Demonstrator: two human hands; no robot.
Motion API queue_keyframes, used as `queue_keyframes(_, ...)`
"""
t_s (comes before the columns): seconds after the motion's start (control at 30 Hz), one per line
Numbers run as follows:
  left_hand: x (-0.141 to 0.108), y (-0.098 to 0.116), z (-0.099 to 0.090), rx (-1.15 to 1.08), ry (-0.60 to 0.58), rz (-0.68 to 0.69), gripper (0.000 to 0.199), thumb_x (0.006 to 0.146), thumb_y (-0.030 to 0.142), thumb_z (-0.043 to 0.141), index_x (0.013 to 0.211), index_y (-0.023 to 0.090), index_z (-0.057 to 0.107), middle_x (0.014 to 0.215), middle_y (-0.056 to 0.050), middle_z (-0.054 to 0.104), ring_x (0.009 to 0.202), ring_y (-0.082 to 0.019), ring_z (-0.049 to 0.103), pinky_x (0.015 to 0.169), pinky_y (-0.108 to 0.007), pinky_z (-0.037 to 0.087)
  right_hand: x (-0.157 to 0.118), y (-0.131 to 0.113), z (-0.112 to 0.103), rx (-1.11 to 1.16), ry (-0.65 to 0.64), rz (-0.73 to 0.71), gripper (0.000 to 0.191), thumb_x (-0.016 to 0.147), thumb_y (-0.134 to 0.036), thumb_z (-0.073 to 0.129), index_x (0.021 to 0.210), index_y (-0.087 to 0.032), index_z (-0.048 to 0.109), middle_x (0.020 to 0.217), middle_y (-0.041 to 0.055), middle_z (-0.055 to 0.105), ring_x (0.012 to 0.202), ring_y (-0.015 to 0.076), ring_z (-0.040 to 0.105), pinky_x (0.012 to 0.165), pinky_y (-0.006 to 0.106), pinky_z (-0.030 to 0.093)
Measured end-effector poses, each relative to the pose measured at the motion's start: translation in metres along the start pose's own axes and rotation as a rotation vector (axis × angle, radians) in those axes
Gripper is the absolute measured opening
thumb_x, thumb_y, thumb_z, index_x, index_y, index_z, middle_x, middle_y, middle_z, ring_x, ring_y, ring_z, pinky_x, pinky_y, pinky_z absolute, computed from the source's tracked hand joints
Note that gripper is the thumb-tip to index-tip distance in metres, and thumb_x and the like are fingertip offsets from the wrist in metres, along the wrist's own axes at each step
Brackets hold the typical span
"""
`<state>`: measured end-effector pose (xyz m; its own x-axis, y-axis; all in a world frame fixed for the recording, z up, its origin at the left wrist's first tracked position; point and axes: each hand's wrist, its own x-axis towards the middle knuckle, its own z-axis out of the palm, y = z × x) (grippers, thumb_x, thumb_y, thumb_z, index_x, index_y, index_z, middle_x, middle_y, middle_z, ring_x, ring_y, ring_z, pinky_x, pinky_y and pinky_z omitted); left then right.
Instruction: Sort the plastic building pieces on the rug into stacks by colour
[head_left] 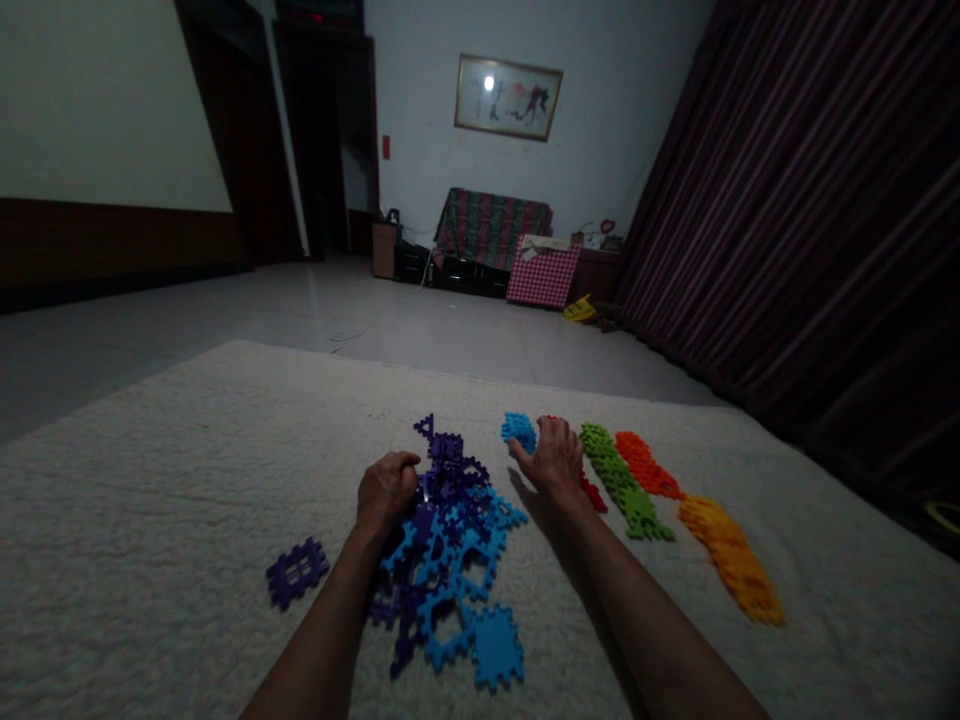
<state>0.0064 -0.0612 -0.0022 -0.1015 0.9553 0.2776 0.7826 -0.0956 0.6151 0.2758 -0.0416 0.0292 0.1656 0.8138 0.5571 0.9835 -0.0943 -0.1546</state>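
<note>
My left hand [388, 488] is at the left edge of a heap of purple toothed plastic building pieces [448, 450]. Its fingers are curled, and whatever they hold, if anything, is hidden. Light-blue pieces [497, 645] of the same kind lie mixed into the heap's near and right side. My right hand [553, 458] is open above the rug, thumb spread from the fingers. Its thumb overlaps a small blue stack [517, 428]; I cannot tell whether it touches. Red pieces [592, 492] are partly hidden behind this hand.
Rows of green pieces [626, 485], orange-red pieces [646, 465] and yellow-orange pieces [731, 560] lie to the right. One purple window-like piece [298, 572] lies apart at the left. All rest on a cream rug [187, 450]. A dark curtain [757, 200] hangs at right.
</note>
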Motion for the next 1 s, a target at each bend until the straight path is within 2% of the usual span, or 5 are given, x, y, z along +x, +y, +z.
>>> queue_keyframes(0.23,-0.001,0.003,-0.002,-0.004,0.012,-0.005,0.037,0.082,0.018,0.045,0.099,0.022,0.077,0.106,-0.004,0.076,0.097,-0.019,0.070,0.092,-0.027,0.052,-0.039,0.016,-0.023,0.351,0.084,-0.112,0.031,0.089,-0.033,0.049,0.112,-0.015,0.058,0.108,0.0126,0.060,0.101,0.0244,0.055,0.092,0.039,0.042)
queue_keyframes(0.4,-0.001,0.006,-0.004,-0.057,-0.016,-0.074,0.036,0.080,0.019,0.047,0.099,0.022,0.077,0.106,-0.004,0.076,0.100,-0.020,0.069,0.093,-0.029,0.051,-0.086,0.003,-0.044,0.570,-0.037,-0.124,0.023,0.088,-0.028,0.047,0.102,-0.016,0.061,0.098,0.0097,0.062,0.090,0.0210,0.059,0.080,0.034,0.049)
queue_keyframes(0.53,0.004,0.009,-0.012,-0.332,-0.017,-0.164,0.038,0.078,0.022,0.047,0.103,0.018,0.075,0.096,-0.007,0.077,0.092,-0.020,0.071,0.087,-0.030,0.053,-0.119,-0.009,-0.065,0.676,-0.146,-0.105,0.020,0.088,-0.028,0.048,0.098,-0.017,0.062,0.095,0.0085,0.062,0.084,0.0187,0.060,0.069,0.029,0.051)
queue_keyframes(0.73,0.004,0.026,-0.030,-0.635,0.003,-0.240,0.044,0.077,0.025,0.049,0.113,0.012,0.070,0.095,-0.010,0.077,0.091,-0.019,0.071,0.082,-0.029,0.055,-0.157,-0.012,-0.090,0.763,-0.307,-0.165,0.020,0.084,-0.028,0.055,0.100,-0.017,0.062,0.096,0.0077,0.063,0.081,0.0175,0.061,0.077,0.032,0.050)
queue_keyframes(1.0,-0.052,0.049,-0.040,-0.216,-0.103,0.138,0.029,0.084,0.021,0.051,0.099,0.022,0.075,0.105,-0.003,0.076,0.099,-0.018,0.068,0.096,-0.031,0.051,-0.190,-0.025,-0.104,0.594,-0.336,-0.317,0.044,0.075,-0.027,0.065,0.118,-0.020,0.058,0.116,0.0086,0.062,0.110,0.0246,0.054,0.097,0.041,0.040)
